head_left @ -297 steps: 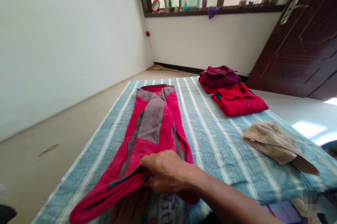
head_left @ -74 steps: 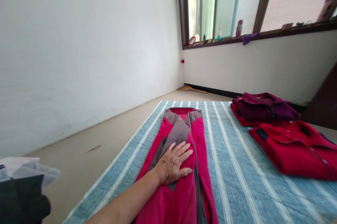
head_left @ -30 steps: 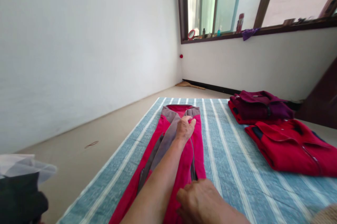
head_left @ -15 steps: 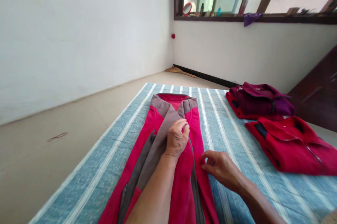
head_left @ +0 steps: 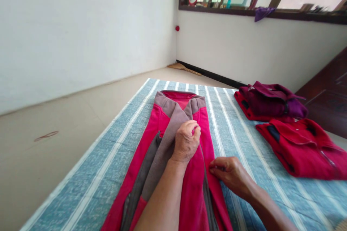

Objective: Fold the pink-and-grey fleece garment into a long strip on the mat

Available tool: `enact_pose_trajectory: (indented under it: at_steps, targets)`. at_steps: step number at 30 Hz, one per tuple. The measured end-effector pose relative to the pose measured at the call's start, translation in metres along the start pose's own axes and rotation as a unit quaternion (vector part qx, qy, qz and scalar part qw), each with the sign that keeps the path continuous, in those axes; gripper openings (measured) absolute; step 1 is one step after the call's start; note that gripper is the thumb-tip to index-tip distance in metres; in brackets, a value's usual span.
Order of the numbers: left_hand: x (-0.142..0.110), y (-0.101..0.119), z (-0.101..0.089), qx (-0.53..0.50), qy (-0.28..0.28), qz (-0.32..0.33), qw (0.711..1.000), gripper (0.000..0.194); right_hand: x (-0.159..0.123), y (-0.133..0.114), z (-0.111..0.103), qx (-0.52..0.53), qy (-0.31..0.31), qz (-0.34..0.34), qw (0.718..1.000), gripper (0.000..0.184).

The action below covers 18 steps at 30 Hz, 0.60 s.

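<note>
A pink and grey fleece jacket (head_left: 170, 144) lies lengthwise in front of me, its collar at the far end and its sides folded inward. My left hand (head_left: 187, 140) is closed in a pinch on the jacket's front, right of the crossed grey panel. At the right edge of the garment, my right hand (head_left: 230, 173) pinches the pink fabric between thumb and fingers. The exact bit of cloth under the left fingertips is hidden.
The jacket rests on a blue and white striped bedspread (head_left: 105, 155). To the right lie a folded red jacket (head_left: 306, 151) and a purple jacket (head_left: 271, 102) on another red garment. A windowsill (head_left: 230, 11) holds a mirror and bottles. A broom (head_left: 184, 67) lies on the floor.
My left hand has shifted slightly right over the jacket's front. The fingers of my right hand have closed in on its right edge. The view has tilted down a little.
</note>
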<state>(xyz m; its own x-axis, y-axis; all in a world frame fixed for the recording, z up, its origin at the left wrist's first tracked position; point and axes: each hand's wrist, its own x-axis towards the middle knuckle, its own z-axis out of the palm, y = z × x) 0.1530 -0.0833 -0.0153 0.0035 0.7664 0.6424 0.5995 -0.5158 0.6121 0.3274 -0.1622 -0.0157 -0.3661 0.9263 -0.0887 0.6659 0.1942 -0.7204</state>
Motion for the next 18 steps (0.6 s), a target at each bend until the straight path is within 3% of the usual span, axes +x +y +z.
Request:
enact_pose_trajectory:
  at_steps: [11, 15, 18]
  targets:
    - [0.001, 0.002, -0.001, 0.016, -0.021, 0.001, 1.0, 0.011, -0.001, 0.004, 0.004, -0.05, 0.019, -0.049, 0.997, 0.024]
    - [0.001, 0.002, -0.001, 0.016, -0.022, -0.003, 1.0, 0.011, 0.002, 0.015, 0.006, 0.074, 0.021, -0.021, 0.997, 0.025]
    - [0.001, 0.003, -0.001, 0.013, -0.023, -0.007, 1.0, 0.011, 0.005, 0.02, 0.006, 0.22, 0.043, 0.03, 0.974, 0.03]
